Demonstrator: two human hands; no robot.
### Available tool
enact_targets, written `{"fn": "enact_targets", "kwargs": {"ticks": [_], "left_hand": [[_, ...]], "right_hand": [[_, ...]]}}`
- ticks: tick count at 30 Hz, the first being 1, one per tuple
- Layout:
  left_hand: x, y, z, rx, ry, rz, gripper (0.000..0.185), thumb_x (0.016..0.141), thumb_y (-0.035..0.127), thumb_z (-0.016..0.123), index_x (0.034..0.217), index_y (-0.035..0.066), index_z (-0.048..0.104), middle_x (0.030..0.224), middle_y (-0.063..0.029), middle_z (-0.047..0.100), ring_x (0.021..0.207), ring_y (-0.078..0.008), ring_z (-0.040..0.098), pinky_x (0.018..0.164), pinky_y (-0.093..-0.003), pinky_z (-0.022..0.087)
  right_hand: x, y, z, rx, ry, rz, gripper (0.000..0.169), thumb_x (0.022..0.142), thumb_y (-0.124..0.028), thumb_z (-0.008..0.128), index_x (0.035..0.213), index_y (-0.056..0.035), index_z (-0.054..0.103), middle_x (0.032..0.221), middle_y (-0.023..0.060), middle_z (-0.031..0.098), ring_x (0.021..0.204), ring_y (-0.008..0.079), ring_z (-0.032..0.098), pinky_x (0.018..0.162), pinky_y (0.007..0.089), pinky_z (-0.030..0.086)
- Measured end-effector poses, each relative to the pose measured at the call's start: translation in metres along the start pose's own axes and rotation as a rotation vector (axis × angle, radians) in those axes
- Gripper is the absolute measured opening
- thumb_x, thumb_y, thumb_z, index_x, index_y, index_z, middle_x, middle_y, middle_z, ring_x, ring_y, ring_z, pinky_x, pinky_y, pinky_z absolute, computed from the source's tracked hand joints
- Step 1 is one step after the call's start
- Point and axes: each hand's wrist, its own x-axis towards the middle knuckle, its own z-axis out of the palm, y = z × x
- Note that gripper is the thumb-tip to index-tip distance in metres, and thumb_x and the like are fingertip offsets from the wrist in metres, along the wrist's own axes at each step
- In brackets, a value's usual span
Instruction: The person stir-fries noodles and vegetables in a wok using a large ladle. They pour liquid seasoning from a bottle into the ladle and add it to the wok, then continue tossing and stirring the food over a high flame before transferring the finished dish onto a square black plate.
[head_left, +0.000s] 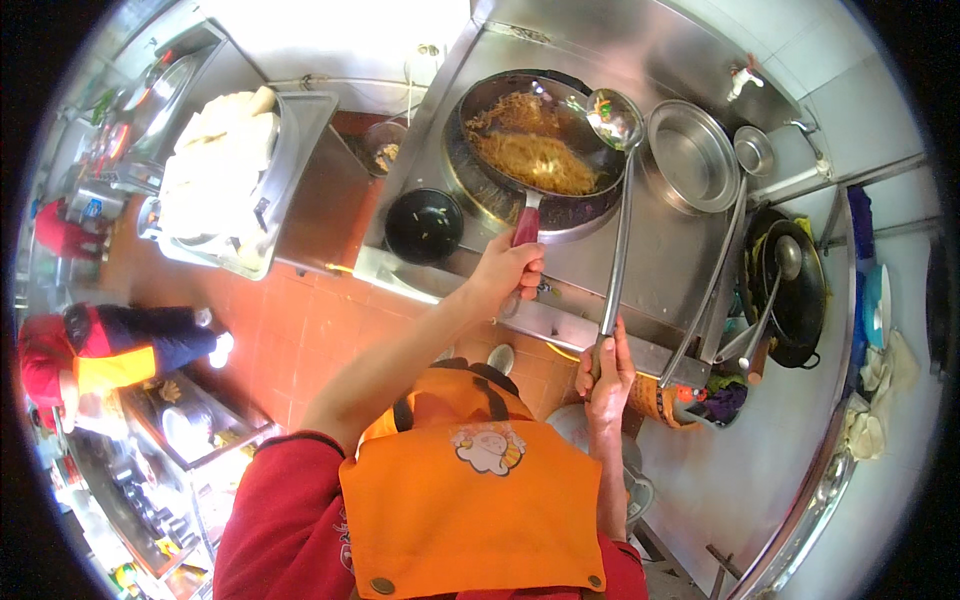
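My left hand (510, 274) grips the red handle (528, 225) of a dark wok (611, 169), which sits tilted over the stove's burner ring (480, 196). Thin brown noodles (536, 159) lie inside the wok, with a second clump toward its far side. In my right hand (609, 375) is a long-handled metal ladle (621, 247). The bowl of that ladle hangs at the wok's right rim and holds bits of green and orange food (606, 120). Whether the ladle touches the rim, I cannot tell.
A steel pot (691, 156) stands right of the wok, beside a second ladle (754, 150). A black bowl (424, 226) sits at the stove's left. More woks (796, 300) are stacked at right. A tray (304, 150) with pale blocks stands left. Another person (112, 345) is at far left.
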Motion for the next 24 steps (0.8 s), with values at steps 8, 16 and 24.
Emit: {"fn": "enact_targets", "kwargs": {"ticks": [8, 16, 24], "left_hand": [[-0.113, -0.013, -0.013, 0.241, 0.058, -0.088, 0.019, 0.097, 0.017, 0.054, 0.111, 0.007, 0.045, 0.061, 0.0009, 0.044, 0.043, -0.0093, 0.042, 0.037, -0.0258, 0.034], [0.032, -0.020, -0.011, 0.085, 0.046, -0.001, 0.017, 0.097, 0.019, 0.057, 0.100, 0.008, 0.045, 0.069, -0.0001, 0.049, 0.050, -0.0089, 0.047, 0.041, -0.0266, 0.040], [-0.039, -0.162, -0.111, -0.028, 0.220, -0.224, 0.035, 0.101, 0.034, 0.046, 0.118, 0.005, 0.055, 0.101, -0.0140, 0.064, 0.088, -0.0224, 0.064, 0.078, -0.0370, 0.053]], "right_hand": [[-0.015, 0.028, -0.051, 0.178, -0.008, -0.024, 0.046, 0.105, -0.023, 0.043, 0.150, -0.0130, 0.036, 0.064, 0.0043, 0.045, 0.041, 0.0076, 0.035, 0.036, 0.0220, 0.031], [0.082, 0.012, 0.028, -0.207, -0.048, 0.032, 0.050, 0.103, -0.028, 0.049, 0.150, -0.0144, 0.037, 0.069, 0.0040, 0.052, 0.044, 0.0072, 0.037, 0.039, 0.0241, 0.032], [0.086, 0.025, -0.006, -0.585, 0.062, -0.377, 0.047, 0.099, -0.022, 0.056, 0.141, -0.0032, 0.047, 0.126, 0.0257, 0.059, 0.107, 0.0309, 0.064, 0.089, 0.0400, 0.051]]}}
